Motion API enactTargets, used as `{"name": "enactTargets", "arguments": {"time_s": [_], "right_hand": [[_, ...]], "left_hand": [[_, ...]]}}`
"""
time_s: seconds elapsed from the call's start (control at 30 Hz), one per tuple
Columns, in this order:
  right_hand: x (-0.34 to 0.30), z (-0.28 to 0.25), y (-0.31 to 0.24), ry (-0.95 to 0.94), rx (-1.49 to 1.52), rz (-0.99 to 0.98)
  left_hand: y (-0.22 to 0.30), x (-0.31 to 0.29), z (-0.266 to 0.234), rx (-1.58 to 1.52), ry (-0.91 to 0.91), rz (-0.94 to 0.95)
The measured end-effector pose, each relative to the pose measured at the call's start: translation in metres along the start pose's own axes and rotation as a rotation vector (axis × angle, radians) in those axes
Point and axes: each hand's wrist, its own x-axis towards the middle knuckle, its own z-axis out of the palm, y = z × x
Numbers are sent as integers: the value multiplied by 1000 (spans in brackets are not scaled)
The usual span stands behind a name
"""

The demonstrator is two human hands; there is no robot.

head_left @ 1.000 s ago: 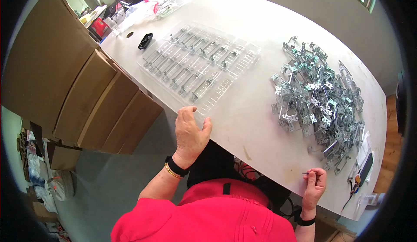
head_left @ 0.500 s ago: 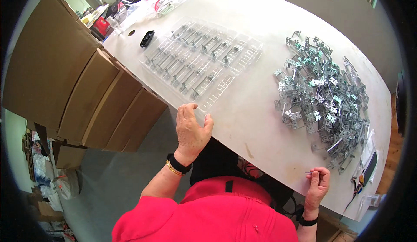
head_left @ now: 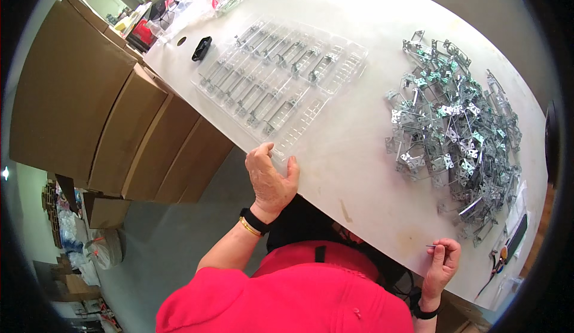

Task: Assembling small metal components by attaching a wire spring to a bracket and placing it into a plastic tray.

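Observation:
A clear plastic tray (head_left: 327, 97) with rows of narrow slots lies on the white table, many slots holding thin metal rod pieces with brackets. At its near corner my left hand (head_left: 270, 177) rests with thumb and fingers apart, the fingertips by the tray's edge; it holds nothing. My right hand (head_left: 441, 265) is by the table's near edge on the right, thumb and fingers pinched on a small thin dark rod (head_left: 430, 246). Most of that rod is hidden in the fingers. Beyond my right hand spreads a large tangled heap of silvery metal brackets (head_left: 457, 133).
A black plastic holder (head_left: 202, 49) sits left of the tray. Pliers (head_left: 498, 260) and a dark-handled tool (head_left: 515, 237) lie at the right edge. Cardboard boxes (head_left: 78, 100) stand along the left. Plastic bags (head_left: 206, 4) lie at the table's far left.
The whole view has shifted slightly. My left hand stays at the tray corner; in my right hand, less of the thin rod shows past the fingertips.

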Motion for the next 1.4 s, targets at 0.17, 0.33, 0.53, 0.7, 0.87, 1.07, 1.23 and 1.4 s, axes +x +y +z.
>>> {"name": "enactTargets", "arguments": {"time_s": [0.17,0.33,0.53,0.7,0.87,1.07,1.23,1.4], "right_hand": [[-2,1,-4,-2,-41,36],[-5,-5,6,-8,-61,-9],[-7,-7,1,5,-88,20],[-6,4,-8,31,-131,-20],[0,10,-13,12,-71,-23],[2,12,-14,-30,-31,-60],[1,13,-13,-29,-16,-76],[2,16,-13,-32,14,-86]], "left_hand": [[-1,0,3,14,3,9],[-2,-1,1,12,-16,-20],[-1,-2,3,-7,-10,-17],[-5,-1,4,15,-18,7],[-3,0,1,-1,-13,3],[8,7,-10,29,-101,-49],[29,10,-31,116,-107,41],[70,24,-47,8,-110,151]]}}
